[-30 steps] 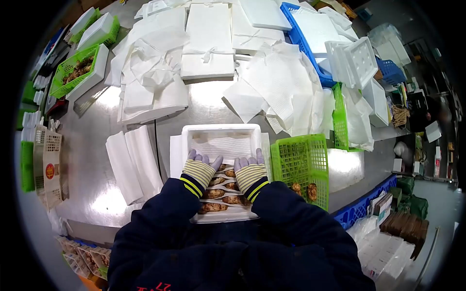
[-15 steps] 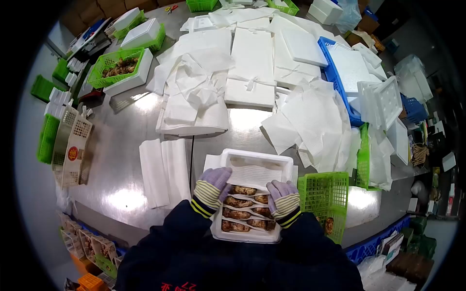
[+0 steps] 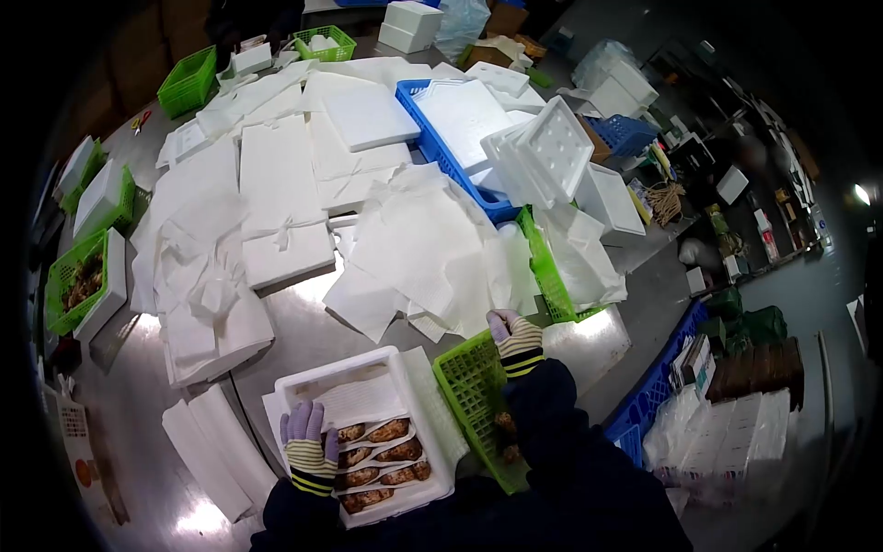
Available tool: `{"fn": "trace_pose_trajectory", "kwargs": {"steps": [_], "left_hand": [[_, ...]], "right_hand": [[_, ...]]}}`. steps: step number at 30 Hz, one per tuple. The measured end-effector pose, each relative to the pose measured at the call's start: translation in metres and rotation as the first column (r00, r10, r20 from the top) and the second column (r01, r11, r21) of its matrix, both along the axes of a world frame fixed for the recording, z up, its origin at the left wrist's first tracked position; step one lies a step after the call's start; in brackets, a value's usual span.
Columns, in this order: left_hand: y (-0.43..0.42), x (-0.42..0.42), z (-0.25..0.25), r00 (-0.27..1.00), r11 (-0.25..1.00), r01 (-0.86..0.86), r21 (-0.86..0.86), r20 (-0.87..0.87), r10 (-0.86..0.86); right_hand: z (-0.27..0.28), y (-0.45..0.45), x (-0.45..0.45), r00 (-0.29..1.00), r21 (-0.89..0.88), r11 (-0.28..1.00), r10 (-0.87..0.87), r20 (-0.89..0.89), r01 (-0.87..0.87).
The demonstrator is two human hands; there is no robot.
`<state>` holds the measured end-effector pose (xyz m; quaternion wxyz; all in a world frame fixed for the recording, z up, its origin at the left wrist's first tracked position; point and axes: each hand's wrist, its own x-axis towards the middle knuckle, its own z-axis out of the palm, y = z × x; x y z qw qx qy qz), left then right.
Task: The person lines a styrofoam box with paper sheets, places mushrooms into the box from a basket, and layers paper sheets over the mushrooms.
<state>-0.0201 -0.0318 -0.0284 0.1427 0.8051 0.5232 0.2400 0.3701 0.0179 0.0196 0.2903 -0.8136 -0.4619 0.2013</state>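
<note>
A white foam box (image 3: 428, 460) stands on the metal table, lined with white paper, with several brown mottled pieces (image 3: 400, 450) in rows between paper folds. My left hand (image 3: 305, 434), in a lilac and striped glove, lies over the box's left rim with fingers apart, nearest the paper and pieces. My right hand (image 3: 513, 333), gloved alike, is at the upper right rim of a green basket (image 3: 464, 386), fingers curled; whether it grips the rim is unclear. A few brown pieces (image 3: 506, 425) lie in that basket, partly hidden by my right sleeve.
Folded white paper (image 3: 216, 453) lies left of the box. Beyond are loose paper sheets (image 3: 432, 248), a blue crate (image 3: 441, 158) with foam lids, and a green basket of brown pieces (image 3: 85, 281) at the far left. A person's dark sleeve (image 3: 253, 18) shows at the back.
My view has swung right. My right hand has left the box for the green basket, while my left hand has stayed at the box's left side, its fingers now spread.
</note>
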Motion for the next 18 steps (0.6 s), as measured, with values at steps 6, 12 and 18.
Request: {"fn": "trace_pose_trajectory", "kwargs": {"steps": [6,12,18], "left_hand": [[0.0,0.002,0.002,1.0,0.999,-0.015,-0.035,-0.019,0.014],[0.003,0.002,0.008,0.999,0.999,-0.019,-0.037,-0.026,0.018],[0.002,0.003,0.007,0.999,0.998,-0.049,-0.025,-0.02,0.048]], "right_hand": [[-0.047,0.081,-0.011,0.941,-0.082,0.939,0.337,0.024,-0.334],[-0.067,0.168,-0.096,0.741,-0.4,0.829,0.541,0.397,-0.391],[-0.105,0.199,-0.098,0.723,-0.426,0.856,0.489,0.488,-0.291]]}}
